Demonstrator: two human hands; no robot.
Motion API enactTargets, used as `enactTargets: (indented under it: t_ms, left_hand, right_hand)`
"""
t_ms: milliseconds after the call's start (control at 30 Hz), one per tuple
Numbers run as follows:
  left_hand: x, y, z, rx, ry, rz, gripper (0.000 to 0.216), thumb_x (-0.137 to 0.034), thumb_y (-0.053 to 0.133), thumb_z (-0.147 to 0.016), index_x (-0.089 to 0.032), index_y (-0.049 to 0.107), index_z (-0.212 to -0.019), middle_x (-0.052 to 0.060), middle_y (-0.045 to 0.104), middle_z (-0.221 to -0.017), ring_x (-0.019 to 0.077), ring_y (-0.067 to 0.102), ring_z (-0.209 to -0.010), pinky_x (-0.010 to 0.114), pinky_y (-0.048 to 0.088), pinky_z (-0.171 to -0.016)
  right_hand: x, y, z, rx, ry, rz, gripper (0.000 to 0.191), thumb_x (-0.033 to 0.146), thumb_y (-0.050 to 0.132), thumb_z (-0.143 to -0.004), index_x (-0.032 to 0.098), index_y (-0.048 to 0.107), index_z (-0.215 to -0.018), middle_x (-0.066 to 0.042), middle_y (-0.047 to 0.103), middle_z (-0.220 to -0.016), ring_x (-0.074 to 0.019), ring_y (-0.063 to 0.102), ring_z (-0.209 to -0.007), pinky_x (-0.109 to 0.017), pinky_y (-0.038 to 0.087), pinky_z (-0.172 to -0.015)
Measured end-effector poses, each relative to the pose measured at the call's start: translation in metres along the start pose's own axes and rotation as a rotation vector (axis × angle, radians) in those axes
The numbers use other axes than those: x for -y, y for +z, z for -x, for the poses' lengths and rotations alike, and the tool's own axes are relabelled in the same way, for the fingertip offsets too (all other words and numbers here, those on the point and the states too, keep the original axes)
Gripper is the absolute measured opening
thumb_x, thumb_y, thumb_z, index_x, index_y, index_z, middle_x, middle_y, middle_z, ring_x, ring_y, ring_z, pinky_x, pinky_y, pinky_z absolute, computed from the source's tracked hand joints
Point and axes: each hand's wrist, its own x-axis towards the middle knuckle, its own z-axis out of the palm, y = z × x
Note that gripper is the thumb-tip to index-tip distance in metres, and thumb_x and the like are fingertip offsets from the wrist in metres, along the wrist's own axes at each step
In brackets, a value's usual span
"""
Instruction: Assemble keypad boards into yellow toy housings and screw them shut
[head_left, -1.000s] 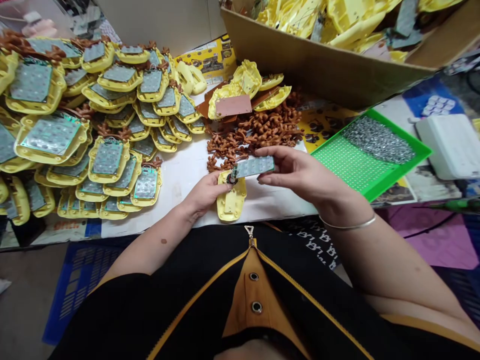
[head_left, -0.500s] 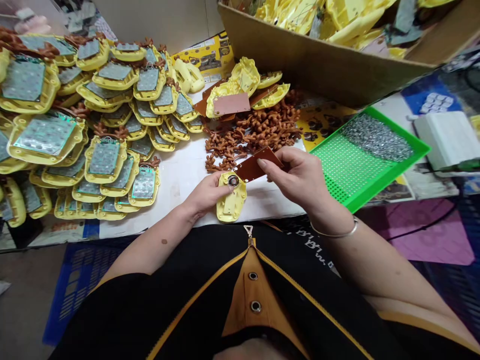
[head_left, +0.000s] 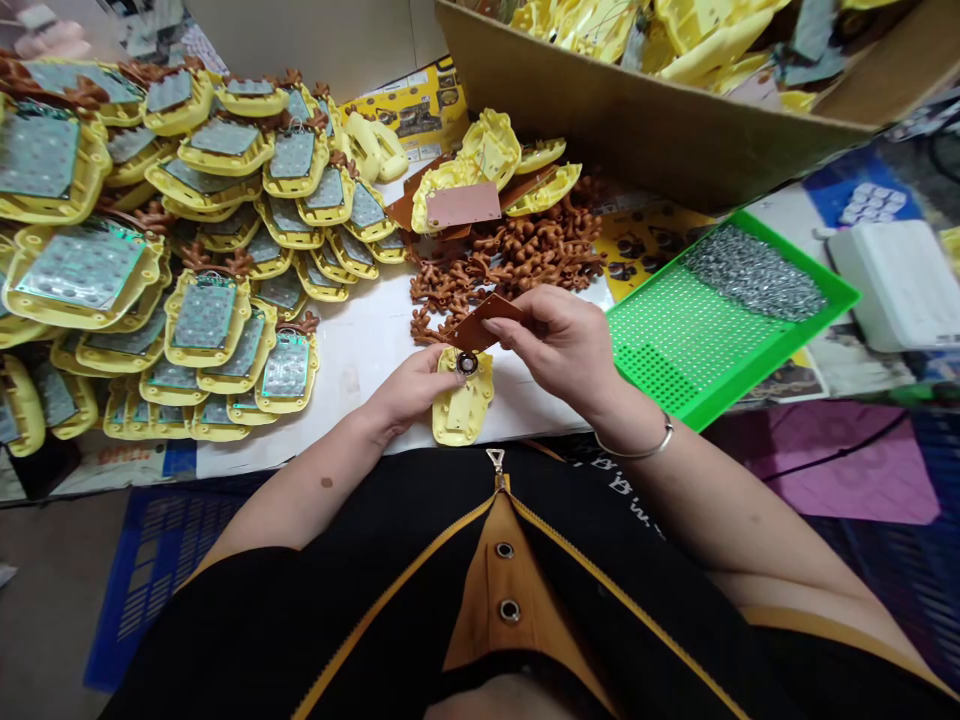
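Note:
My left hand grips the upper left edge of a yellow plastic shell, its thumb beside a small round speaker set in the shell's top. Pinched in the fingers of my right hand is a brown circuit board, held tilted just above the shell. The board overlaps the shell's upper end; whether the two touch I cannot tell. Right behind them lies a heap of brown antler-shaped plastic pieces.
Stacked yellow shells with grey-covered boards fill the left side. A green tray holds many small metal screws at right. Behind stands a cardboard box of yellow parts. Loose shells with a board lie beyond the antlers.
My right hand has moved left with the circuit board, which has gone from beside the shell to over its upper end. My left hand and the shell have hardly moved.

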Motion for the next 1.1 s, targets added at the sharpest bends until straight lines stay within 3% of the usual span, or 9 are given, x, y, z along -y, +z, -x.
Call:
enactTargets:
  t_ms: [267, 400, 500, 733, 1100]
  left_hand:
    - [0.0, -0.001, -0.001, -0.012, -0.001, 0.074, 0.031, -0.028, 0.082, -0.061, -0.016, 0.067, -0.085, 0.0, 0.072, -0.077, 0.016, 0.065, -0.07, 0.029, 0.049, -0.07]
    - [0.001, -0.002, -0.001, -0.007, 0.03, 0.094, 0.035, -0.028, 0.082, -0.06, -0.015, 0.07, -0.09, 0.003, 0.075, -0.087, 0.0176, 0.067, -0.077, 0.03, 0.049, -0.076]
    - [0.003, -0.003, -0.002, -0.014, 0.069, 0.095, 0.034, -0.025, 0.08, -0.062, -0.016, 0.072, -0.093, 0.004, 0.076, -0.091, 0.019, 0.068, -0.084, 0.031, 0.05, -0.081]
    - [0.004, -0.005, -0.002, -0.074, 0.147, 0.138, 0.037, -0.03, 0.083, -0.064, -0.016, 0.074, -0.097, 0.005, 0.077, -0.089, 0.0224, 0.071, -0.089, 0.035, 0.053, -0.087]
    - [0.003, -0.009, 0.002, -0.091, 0.19, 0.198, 0.042, -0.03, 0.085, -0.064, -0.016, 0.072, -0.101, 0.004, 0.077, -0.09, 0.022, 0.071, -0.091, 0.035, 0.054, -0.089]
  right_hand:
    - [-0.009, -0.003, 0.009, -0.004, -0.145, 0.046, 0.01, 0.02, 0.068, -0.086, 0.019, 0.065, -0.077, 0.001, 0.067, -0.068, -0.0112, 0.059, -0.06, -0.023, 0.045, -0.056]
    - [-0.01, -0.005, 0.017, 0.026, -0.333, 0.112, 0.006, 0.014, 0.063, -0.088, 0.019, 0.063, -0.086, -0.003, 0.07, -0.079, -0.0135, 0.066, -0.072, -0.024, 0.053, -0.065]
    - [-0.009, -0.004, 0.025, 0.047, -0.456, 0.18, 0.014, 0.008, 0.055, -0.088, 0.018, 0.062, -0.095, -0.008, 0.072, -0.088, -0.0158, 0.069, -0.079, -0.026, 0.057, -0.068]
    - [-0.006, 0.008, 0.046, 0.049, -0.688, 0.35, 0.016, 0.01, 0.048, -0.094, 0.015, 0.061, -0.103, -0.011, 0.074, -0.092, -0.0181, 0.068, -0.079, -0.029, 0.059, -0.067]
    - [-0.001, 0.015, 0.048, 0.019, -0.707, 0.402, 0.017, 0.009, 0.049, -0.094, 0.014, 0.066, -0.093, -0.011, 0.072, -0.087, -0.0172, 0.065, -0.079, -0.028, 0.058, -0.068]
